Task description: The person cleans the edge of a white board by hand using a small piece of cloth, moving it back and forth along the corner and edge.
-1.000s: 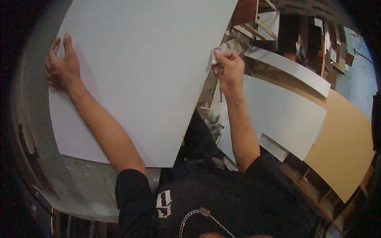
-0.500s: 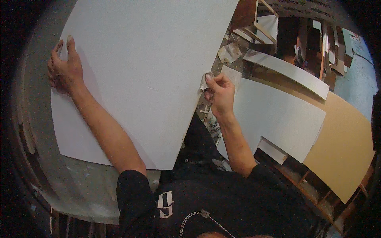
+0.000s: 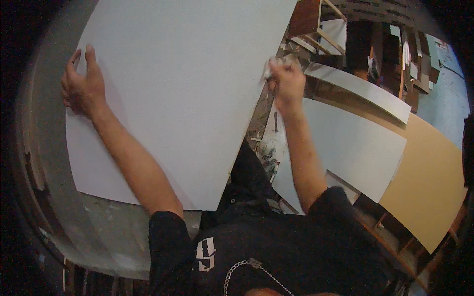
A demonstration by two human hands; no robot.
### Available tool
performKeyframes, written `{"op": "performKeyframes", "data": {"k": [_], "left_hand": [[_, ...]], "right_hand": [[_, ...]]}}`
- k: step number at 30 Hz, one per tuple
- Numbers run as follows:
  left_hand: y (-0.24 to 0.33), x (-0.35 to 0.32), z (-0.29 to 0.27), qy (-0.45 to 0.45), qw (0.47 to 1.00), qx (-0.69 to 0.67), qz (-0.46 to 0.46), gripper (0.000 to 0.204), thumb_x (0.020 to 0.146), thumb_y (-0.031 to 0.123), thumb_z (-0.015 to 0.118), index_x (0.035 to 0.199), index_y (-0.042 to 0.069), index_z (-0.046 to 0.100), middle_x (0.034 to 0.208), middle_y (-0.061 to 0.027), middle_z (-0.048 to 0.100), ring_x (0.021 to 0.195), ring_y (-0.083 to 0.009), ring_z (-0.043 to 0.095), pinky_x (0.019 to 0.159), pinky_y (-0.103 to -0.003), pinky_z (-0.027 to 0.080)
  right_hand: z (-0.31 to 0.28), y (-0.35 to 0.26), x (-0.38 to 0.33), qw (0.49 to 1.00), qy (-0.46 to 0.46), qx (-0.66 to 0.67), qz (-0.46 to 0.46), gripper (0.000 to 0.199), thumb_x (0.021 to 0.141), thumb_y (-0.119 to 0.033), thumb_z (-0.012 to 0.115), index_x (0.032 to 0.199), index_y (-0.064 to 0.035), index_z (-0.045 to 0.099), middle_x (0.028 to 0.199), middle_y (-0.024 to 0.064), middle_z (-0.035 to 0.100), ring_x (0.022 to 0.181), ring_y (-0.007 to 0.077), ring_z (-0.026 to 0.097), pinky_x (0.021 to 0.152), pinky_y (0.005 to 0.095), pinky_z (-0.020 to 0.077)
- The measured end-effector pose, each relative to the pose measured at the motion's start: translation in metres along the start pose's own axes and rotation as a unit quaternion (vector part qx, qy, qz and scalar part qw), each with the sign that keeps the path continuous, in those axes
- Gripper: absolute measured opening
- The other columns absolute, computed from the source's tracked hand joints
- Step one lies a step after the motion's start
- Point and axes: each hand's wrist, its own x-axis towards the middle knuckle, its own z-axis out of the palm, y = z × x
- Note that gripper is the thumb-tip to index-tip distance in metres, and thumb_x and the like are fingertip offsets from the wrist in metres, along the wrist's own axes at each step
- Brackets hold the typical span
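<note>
Apparently my left hand (image 3: 85,92), fingers spread, steadies the white panel (image 3: 182,98). My right hand (image 3: 290,85) pinches a pale scrap (image 3: 268,73) at its edge.

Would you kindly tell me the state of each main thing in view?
Left hand: open, at the large panel's left edge.
Right hand: closed on the pale scrap, blurred.
Pale scrap: pinched, partly hidden.
Large panel: lying on the grey table.
Tan board: partly covered by the smaller white panel.
</note>
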Motion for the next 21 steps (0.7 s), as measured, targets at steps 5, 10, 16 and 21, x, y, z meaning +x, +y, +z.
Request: {"op": "performKeyframes", "data": {"k": [5,10,16,21], "left_hand": [[-0.001,0.001,0.006,-0.009,1.000,-0.011,-0.013,0.059,0.080,0.072,0.053,0.119,0.030,0.065,0.126,-0.0063,0.060,0.122,-0.0290,0.049,0.106,-0.047,0.029],[0.003,-0.001,0.003,-0.019,0.999,-0.013,-0.037,0.060,0.079,0.074,0.053,0.120,0.032,0.064,0.127,-0.0095,0.059,0.124,-0.0317,0.047,0.106,-0.048,0.028],[0.005,-0.001,0.002,-0.024,0.999,-0.002,-0.040,0.061,0.078,0.075,0.052,0.121,0.033,0.063,0.127,-0.0106,0.059,0.123,-0.0334,0.048,0.105,-0.047,0.030],[0.009,0.000,0.007,-0.010,0.999,0.013,-0.029,0.061,0.079,0.075,0.051,0.121,0.032,0.063,0.127,-0.0102,0.059,0.123,-0.0327,0.048,0.105,-0.048,0.031]], "right_hand": [[-0.010,-0.042,0.062,0.995,-0.044,-0.028,-0.087,0.019,0.085,-0.011,0.072,0.076,-0.0056,0.055,0.067,0.0044,0.061,0.049,0.0096,0.052,0.039,0.0239,0.0373],[-0.012,-0.061,0.074,0.925,-0.098,-0.207,-0.304,0.014,0.086,-0.012,0.071,0.087,-0.0013,0.062,0.068,0.0044,0.064,0.055,0.0092,0.058,0.045,0.0235,0.0444],[-0.009,-0.037,0.083,0.832,-0.107,-0.327,-0.435,0.011,0.085,-0.013,0.071,0.089,-0.0029,0.071,0.078,0.0082,0.071,0.067,0.0102,0.065,0.062,0.0255,0.0514],[-0.017,-0.015,0.076,0.828,-0.088,-0.287,-0.474,0.006,0.085,-0.007,0.068,0.088,-0.0028,0.071,0.081,0.0093,0.072,0.072,0.0122,0.068,0.065,0.0261,0.0530]]}}
